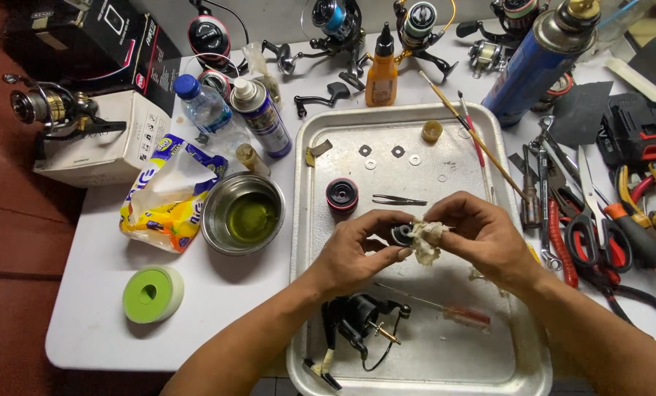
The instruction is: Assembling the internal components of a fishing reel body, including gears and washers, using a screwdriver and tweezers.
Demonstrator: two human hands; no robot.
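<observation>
My left hand [357,246] grips a small round black reel part [402,234] above a metal tray [310,220]. My right hand [482,235] presses a crumpled dirty-white rag [425,242] against that part. A black fishing reel body [354,326] with a brass shaft lies in the tray just below my wrists. Beside it rests a thin red-handled tool [453,312]. Further up the tray are a black spool [341,195], tweezers [399,199] and a few small washers [398,152].
A steel bowl of yellow-green liquid [243,214], a plastic bag [168,194], a green tape roll [152,293], spray can [262,117] and water bottle [202,104] sit left. Pliers, scissors [588,235] and wrenches lie right. Several reels [335,29], an orange bottle [381,73] and a blue canister [537,62] stand behind.
</observation>
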